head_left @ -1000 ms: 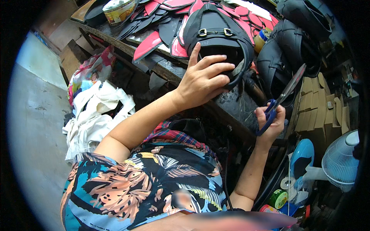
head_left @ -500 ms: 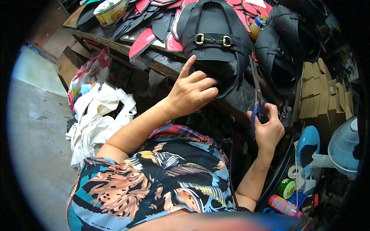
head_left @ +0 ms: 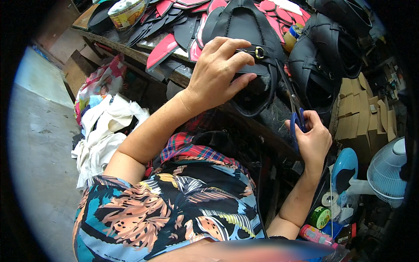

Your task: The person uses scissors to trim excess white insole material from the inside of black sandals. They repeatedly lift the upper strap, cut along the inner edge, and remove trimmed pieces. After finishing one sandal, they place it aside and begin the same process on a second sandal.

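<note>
A black loafer shoe [head_left: 245, 27] with a strap and a gold-coloured metal buckle [head_left: 259, 53] lies on the workbench, its opening toward me. My left hand [head_left: 218, 72] is over the left part of the strap, fingers curved and apart, with nothing visible between them; it hides half of the buckle. Whether the fingertips touch the leather I cannot tell. My right hand [head_left: 315, 142] grips blue-handled scissors [head_left: 291, 93], fingers in the loops. Their long blades point up along the shoe's right edge, close beside it.
Pink and black cut pieces [head_left: 162, 51] cover the bench around a tub [head_left: 126, 14]. More black shoes [head_left: 312, 61] and a yellowish jar [head_left: 291, 37] stand right. Folded cardboard [head_left: 355, 109], a white fan [head_left: 387, 169] and a tape roll [head_left: 321, 217] are further right. White cloth [head_left: 102, 135] is piled left.
My left hand has risen from the shoe's lower left edge to over the strap, and its pointing finger has bent. My right hand with the scissors has shifted slightly right.
</note>
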Demonstrator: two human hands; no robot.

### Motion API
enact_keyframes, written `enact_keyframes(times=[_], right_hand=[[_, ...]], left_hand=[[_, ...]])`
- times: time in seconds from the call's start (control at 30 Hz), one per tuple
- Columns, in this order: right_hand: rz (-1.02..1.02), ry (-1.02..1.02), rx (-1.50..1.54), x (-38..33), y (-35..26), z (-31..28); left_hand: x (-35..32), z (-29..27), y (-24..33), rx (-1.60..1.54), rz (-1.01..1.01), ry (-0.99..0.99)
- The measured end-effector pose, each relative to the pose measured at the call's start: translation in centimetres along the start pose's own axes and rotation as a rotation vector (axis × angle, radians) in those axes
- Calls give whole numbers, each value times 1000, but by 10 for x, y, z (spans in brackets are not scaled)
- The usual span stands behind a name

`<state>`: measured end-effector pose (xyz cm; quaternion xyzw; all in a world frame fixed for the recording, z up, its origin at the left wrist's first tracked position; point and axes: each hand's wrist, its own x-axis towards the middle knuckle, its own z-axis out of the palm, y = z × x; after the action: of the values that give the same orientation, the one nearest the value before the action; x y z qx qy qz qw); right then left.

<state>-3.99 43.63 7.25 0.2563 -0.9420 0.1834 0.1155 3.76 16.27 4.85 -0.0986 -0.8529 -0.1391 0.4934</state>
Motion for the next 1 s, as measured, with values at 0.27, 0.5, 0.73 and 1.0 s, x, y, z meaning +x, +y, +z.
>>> enact_keyframes(times=[0.27,0.5,0.73,1.0], right_hand=[[-130,122,24,9,-1,15],[13,-79,196,22,7,4],[-12,-94,130,32,-2,-7],[-23,-155,332,46,17,-13]], left_hand=[[-10,13,-5,0,-33,-24],[-13,16,-7,-33,-55,-17],[-15,19,-7,-60,-64,-4],[-18,20,-8,-68,-49,-10]])
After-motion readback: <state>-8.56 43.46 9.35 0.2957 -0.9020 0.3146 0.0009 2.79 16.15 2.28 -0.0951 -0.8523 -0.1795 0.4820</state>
